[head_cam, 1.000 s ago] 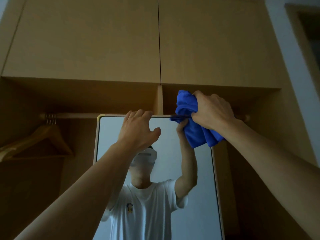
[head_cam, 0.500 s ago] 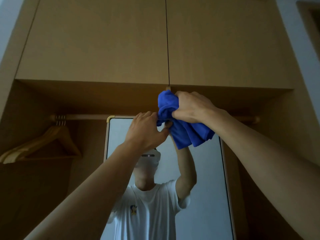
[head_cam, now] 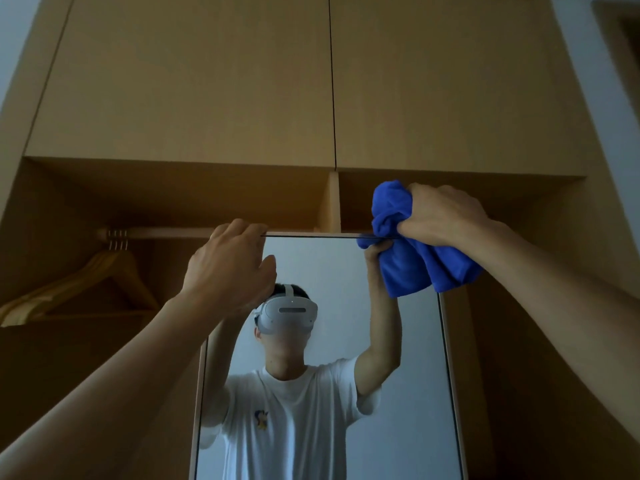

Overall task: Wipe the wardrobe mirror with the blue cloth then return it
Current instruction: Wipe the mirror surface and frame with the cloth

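Back out to the right goes the blue cloth [head_cam: 415,268]! Half a second ago it was bunched up right beside the left hand [head_cam: 228,268], near the middle of the top edge, and now the right hand [head_cam: 440,216] has swept it along to the top right corner of the wardrobe mirror [head_cam: 339,271]. The view has swung a little too, so the mirror sits further right in the picture. The right hand's fingers are curled tight round a crumpled wad of the cloth. Part of the wad bulges above the mirror's top edge, and the loose folds hang down in front of the glass at that corner. The left hand is at the top left corner, fingers hooked over the upper edge and thumb lying in front on the glass side, gripping the mirror. Both forearms reach up and forward from the bottom of the view. In the glass you can see the person reflected, in a white T-shirt with a small print on the chest and a white headset, one raised arm meeting the cloth at the top. Above it all, the two closed upper doors [head_cam: 194,81] of the wardrobe, with a dark seam between them. Beneath them is an open recess split by an upright divider [head_cam: 333,202]. A hanging rail [head_cam: 166,233] runs off to the left behind the mirror, carrying a cluster of wooden hangers [head_cam: 59,292] in the shadow.
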`<state>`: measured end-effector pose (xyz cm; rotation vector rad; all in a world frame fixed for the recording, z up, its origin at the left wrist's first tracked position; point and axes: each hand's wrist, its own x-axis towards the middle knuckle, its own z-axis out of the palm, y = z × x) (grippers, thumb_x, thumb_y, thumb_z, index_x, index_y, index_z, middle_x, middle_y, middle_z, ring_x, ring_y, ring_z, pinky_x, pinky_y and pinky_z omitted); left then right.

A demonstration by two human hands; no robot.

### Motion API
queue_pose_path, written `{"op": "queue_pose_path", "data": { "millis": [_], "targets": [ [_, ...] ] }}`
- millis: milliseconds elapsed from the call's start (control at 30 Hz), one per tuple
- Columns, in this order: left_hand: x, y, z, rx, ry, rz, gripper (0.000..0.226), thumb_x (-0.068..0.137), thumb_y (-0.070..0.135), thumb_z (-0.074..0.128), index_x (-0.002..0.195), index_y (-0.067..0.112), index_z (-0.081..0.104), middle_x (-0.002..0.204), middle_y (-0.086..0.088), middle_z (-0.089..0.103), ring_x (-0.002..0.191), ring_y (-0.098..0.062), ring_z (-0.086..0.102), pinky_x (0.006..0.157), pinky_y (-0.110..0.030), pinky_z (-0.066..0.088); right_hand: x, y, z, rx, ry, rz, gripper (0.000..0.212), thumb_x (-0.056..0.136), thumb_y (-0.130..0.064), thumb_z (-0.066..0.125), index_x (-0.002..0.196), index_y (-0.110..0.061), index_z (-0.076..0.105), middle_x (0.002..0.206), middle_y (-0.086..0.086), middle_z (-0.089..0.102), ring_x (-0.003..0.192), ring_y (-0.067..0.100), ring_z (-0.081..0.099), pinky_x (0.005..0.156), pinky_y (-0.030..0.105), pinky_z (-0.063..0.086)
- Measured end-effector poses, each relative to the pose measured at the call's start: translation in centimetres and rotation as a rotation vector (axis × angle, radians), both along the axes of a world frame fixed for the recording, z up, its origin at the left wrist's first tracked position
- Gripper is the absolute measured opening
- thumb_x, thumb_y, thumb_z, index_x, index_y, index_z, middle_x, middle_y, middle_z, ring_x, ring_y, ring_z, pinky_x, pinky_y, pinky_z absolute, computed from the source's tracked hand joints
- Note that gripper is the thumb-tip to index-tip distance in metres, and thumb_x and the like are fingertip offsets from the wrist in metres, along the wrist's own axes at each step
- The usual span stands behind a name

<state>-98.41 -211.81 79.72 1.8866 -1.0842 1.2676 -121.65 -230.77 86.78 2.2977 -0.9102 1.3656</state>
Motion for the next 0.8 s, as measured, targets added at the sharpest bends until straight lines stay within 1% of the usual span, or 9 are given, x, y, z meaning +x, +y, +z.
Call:
{"op": "queue_pose_path", "data": {
  "millis": [100,200,300,433,500,567,667,733,800],
  "targets": [
    [-0.1,0.1,0.1,0.004,-0.010,0.019,0.056,0.094,0.047,0.056,0.147,0.031,0.045,0.141,0.007,0.051,0.134,-0.019,0.045,0.089,-0.043,0.048,1.1,0.7,0.4,0.014,0.037,0.023,0.024,0.083,-0.036,0.062,0.100,-0.021,0.053,0.083,0.002,0.061,0.069,0.020,0.059,0.054,0.030,0.038],
    [-0.1,0.3,0.3,-0.015,0.008,0.022,0.052,0.096,0.047,0.055,0.146,0.036,0.046,0.140,0.004,0.049,0.133,-0.020,0.043,0.081,-0.037,0.044,2.7,2.0,0.9,0.033,0.052,0.102,0.022,0.081,-0.037,0.062,0.096,-0.023,0.056,0.084,0.002,0.063,0.071,0.022,0.061,0.058,0.031,0.042],
    [0.1,0.6,0.1,-0.039,0.048,-0.009,0.053,0.096,0.046,0.056,0.148,0.040,0.045,0.140,-0.003,0.045,0.138,-0.023,0.038,0.088,-0.037,0.045,4.6,3.7,1.3,0.027,0.081,0.158,0.020,0.079,-0.036,0.061,0.092,-0.023,0.056,0.083,0.002,0.063,0.070,0.021,0.060,0.055,0.031,0.040],
    [0.1,0.8,0.0,0.003,0.059,0.007,0.058,0.095,0.047,0.056,0.150,0.039,0.040,0.140,-0.006,0.046,0.142,-0.029,0.033,0.100,-0.042,0.044,6.7,6.4,1.5,0.000,0.104,0.187,0.026,0.076,-0.036,0.061,0.096,-0.021,0.057,0.082,0.002,0.060,0.068,0.021,0.058,0.053,0.030,0.038],
    [0.1,1.1,-0.2,0.003,0.073,-0.010,0.062,0.093,0.047,0.059,0.151,0.032,0.039,0.144,-0.005,0.046,0.143,-0.030,0.034,0.104,-0.043,0.042,7.7,7.7,1.5,-0.022,0.114,0.222,0.028,0.076,-0.036,0.061,0.097,-0.020,0.054,0.085,0.002,0.058,0.069,0.021,0.056,0.053,0.030,0.037],
    [0.3,1.4,-0.3,-0.031,0.086,-0.045,0.065,0.093,0.045,0.061,0.150,0.022,0.040,0.146,-0.003,0.046,0.142,-0.028,0.036,0.106,-0.041,0.040,8.5,8.8,1.4,-0.035,0.121,0.282,0.027,0.076,-0.036,0.061,0.097,-0.021,0.054,0.088,0.002,0.059,0.071,0.021,0.057,0.056,0.032,0.040],
    [0.5,1.9,-0.3,-0.053,0.102,-0.100,0.061,0.093,0.038,0.061,0.148,0.020,0.044,0.146,-0.002,0.045,0.135,-0.026,0.044,0.096,-0.035,0.041,9.0,9.5,1.1,-0.060,0.119,0.368,0.028,0.077,-0.035,0.062,0.101,-0.022,0.056,0.085,0.001,0.061,0.073,0.021,0.060,0.060,0.034,0.047],
    [0.5,2.1,-0.3,-0.075,0.144,-0.126,0.058,0.093,0.036,0.060,0.148,0.026,0.044,0.146,-0.003,0.042,0.125,-0.028,0.053,0.086,-0.032,0.040,8.8,9.3,0.7,-0.079,0.116,0.382,0.031,0.078,-0.037,0.063,0.106,-0.025,0.054,0.083,-0.001,0.060,0.071,0.020,0.060,0.059,0.033,0.047],
    [0.5,2.1,-0.5,-0.081,0.188,-0.144,0.059,0.094,0.036,0.058,0.150,0.032,0.040,0.146,-0.006,0.039,0.115,-0.033,0.058,0.083,-0.032,0.042,8.1,8.7,0.4,-0.087,0.107,0.390,0.034,0.079,-0.040,0.064,0.109,-0.029,0.053,0.081,-0.004,0.059,0.069,0.017,0.059,0.058,0.032,0.044]
  ]
}}
